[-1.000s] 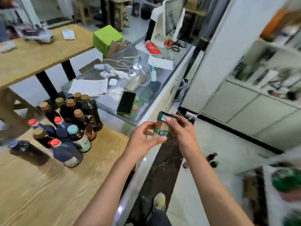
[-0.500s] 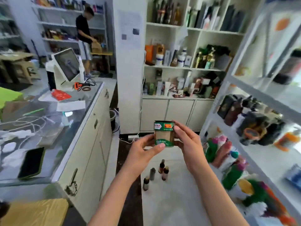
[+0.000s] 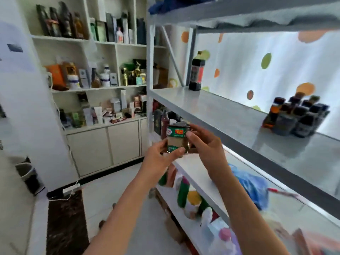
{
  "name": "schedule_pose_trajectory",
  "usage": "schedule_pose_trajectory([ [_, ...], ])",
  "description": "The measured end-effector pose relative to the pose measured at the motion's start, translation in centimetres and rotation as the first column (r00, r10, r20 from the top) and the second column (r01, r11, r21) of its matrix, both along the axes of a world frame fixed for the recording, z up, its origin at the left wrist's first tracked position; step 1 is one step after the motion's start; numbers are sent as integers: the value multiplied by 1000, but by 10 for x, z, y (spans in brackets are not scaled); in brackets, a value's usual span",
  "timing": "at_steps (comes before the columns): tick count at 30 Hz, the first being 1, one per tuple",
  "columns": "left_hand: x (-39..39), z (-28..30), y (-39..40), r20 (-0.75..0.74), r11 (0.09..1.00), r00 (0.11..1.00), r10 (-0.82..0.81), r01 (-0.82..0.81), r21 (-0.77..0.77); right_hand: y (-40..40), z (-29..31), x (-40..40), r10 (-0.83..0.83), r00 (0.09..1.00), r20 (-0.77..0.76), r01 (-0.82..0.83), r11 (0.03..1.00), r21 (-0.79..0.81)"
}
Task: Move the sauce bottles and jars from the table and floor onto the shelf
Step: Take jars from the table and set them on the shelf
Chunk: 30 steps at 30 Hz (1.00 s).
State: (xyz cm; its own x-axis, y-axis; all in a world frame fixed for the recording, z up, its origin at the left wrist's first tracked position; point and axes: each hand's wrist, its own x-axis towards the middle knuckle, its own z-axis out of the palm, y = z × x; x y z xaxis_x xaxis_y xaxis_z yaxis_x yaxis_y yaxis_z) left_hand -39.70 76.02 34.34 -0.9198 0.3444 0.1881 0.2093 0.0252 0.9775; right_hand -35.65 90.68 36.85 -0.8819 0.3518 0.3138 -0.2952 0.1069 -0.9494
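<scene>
Jar: I see a small glass jar with a green and red label and brown contents [image 3: 175,139], upright, held in the air between both hands, in front of the edge of the grey metal shelf [image 3: 230,115] and lower than its middle board.
Left hand: my left hand [image 3: 161,157] is curled around the lower part of the jar, thumb across the front of the label near the base, fingers hidden behind it.
Right hand: my right hand [image 3: 206,144] is closed on the jar's right side, thumb on the front, fingers reaching over near the lid.
Shelf: the middle board is mostly bare; a tall dark sauce bottle with a red label [image 3: 196,72] stands alone near its far left end.
Bottles on shelf: a tight cluster of dark-capped sauce bottles [image 3: 296,116] stands at the right of the same board, well apart from the single bottle.
Lower board: a crumpled blue plastic bag [image 3: 252,186] lies on the white board below my right forearm.
Background: white wall shelving filled with boxes and bottles [image 3: 95,74], blurred.
</scene>
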Motion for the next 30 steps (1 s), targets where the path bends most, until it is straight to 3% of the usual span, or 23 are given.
schedule_pose_trajectory([
  [10, -45, 28, 153, -123, 948, 940, -319, 314, -53, 144, 28, -8, -235, 972, 23, 235, 972, 15],
  [16, -80, 29, 228, -222, 867, 840, -494, 461, -188, 196, 37, -11, -478, 878, 22, 475, 876, 76],
  [20, -93, 32, 279, -288, 785, 732, -618, 548, -290, 232, 43, -5, -642, 766, 35, 632, 761, 144],
  [23, -96, 31, 313, -345, 726, 647, -679, 528, -441, 257, 44, 2, -736, 675, 46, 716, 669, 198],
  [27, -105, 24, 352, -365, 711, 659, -657, 381, -591, 292, 36, 13, -844, 532, 69, 819, 534, 209],
  [30, -105, 25, 373, -383, 674, 614, -690, 351, -651, 315, 30, 18, -905, 414, 96, 866, 424, 266],
])
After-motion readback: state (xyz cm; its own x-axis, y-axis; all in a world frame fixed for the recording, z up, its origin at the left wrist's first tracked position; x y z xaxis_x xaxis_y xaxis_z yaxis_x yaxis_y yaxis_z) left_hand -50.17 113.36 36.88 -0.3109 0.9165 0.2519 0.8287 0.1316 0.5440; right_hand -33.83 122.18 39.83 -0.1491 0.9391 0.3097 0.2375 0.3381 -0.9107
